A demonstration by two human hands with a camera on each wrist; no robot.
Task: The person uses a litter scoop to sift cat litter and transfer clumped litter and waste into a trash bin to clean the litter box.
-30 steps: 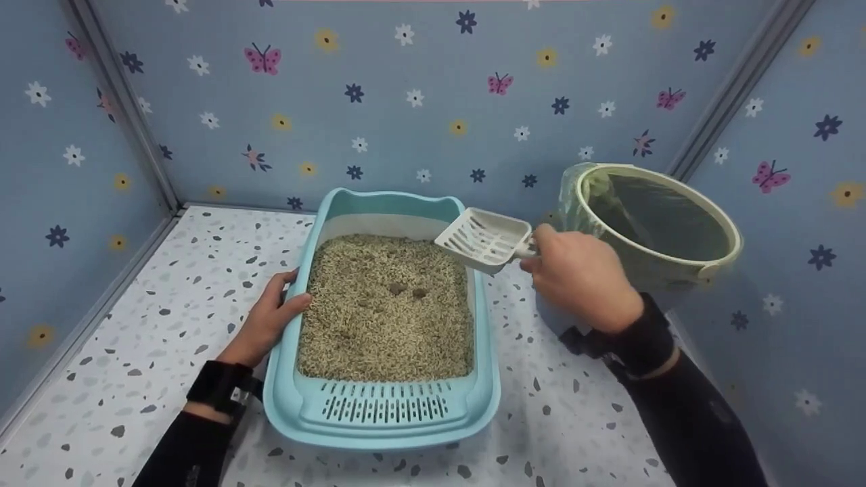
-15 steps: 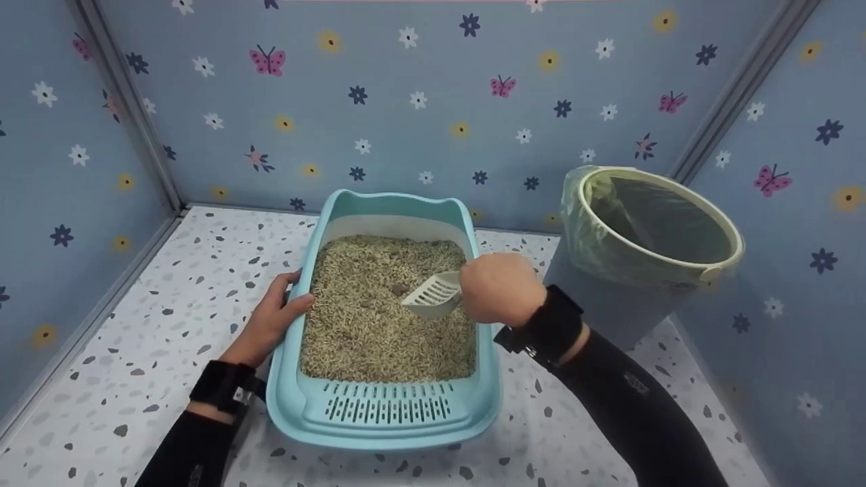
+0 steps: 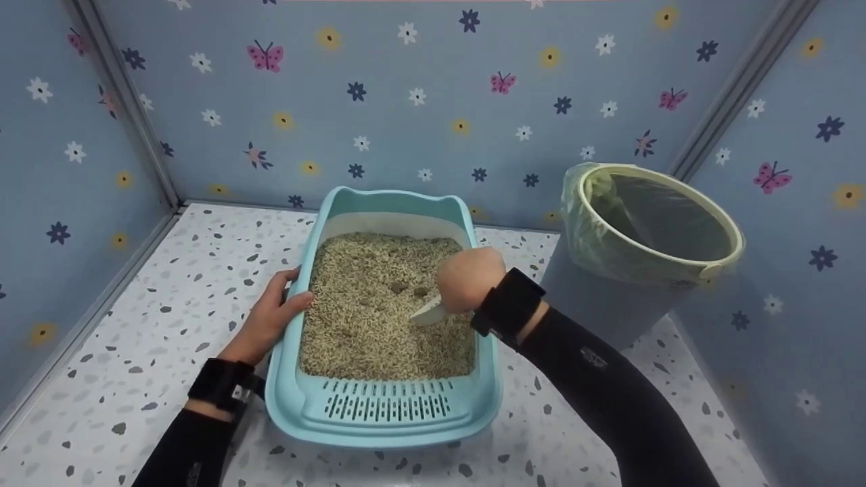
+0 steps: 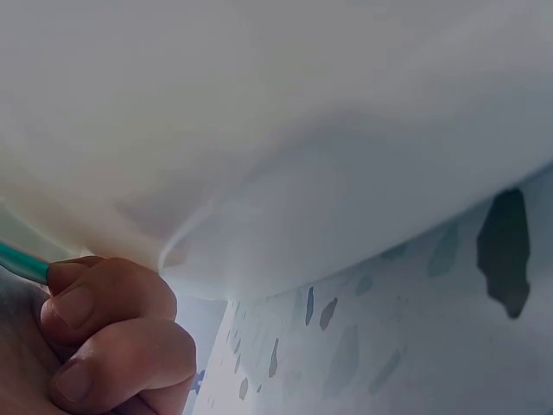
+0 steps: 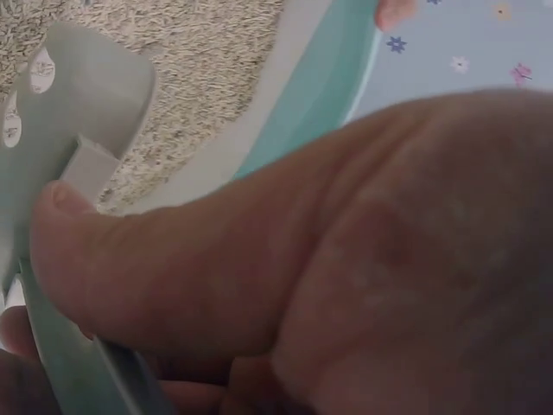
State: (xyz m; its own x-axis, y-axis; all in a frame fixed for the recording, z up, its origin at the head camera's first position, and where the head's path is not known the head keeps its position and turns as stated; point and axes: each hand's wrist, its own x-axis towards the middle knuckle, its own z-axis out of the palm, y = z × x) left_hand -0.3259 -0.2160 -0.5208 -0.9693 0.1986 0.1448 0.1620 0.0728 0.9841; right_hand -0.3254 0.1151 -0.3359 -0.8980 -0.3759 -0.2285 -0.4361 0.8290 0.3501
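1. Step in hand, my read: scooping dark clumps (image 3: 398, 287) out of the litter (image 3: 365, 338). Lift not done; the clumps are lying on the litter near mid-tray.
2. Right hand (image 3: 471, 279): clamped on the scoop (image 3: 429, 312), thumb laid along the handle in the right wrist view. It sits over the right part of the litter tray (image 3: 279, 399).
3. Scoop: inside the tray outline, tilted, lip pointing left and toward the person. It's just on the near side of the clumps. Can't tell if the lip is dug in or only skimming.
4. Left hand: (image 3: 265, 321) clamped on the tray's left rim, thumb over the edge, fingers curled in the left wrist view. Looks like it's bracing the tray. The two hands are well apart.
5. Bin (image 3: 609, 311) with a translucent liner (image 3: 585, 247) stands right of the tray, near it, mouth facing up.
6. Next move, judged: get the lip under the clump nearest the right hand, keep the scoop low and near level, then sift loose grains through the slots.
7. Watch for: too steep an angle could push clumps away or bury them. Left-hand brace should hold.
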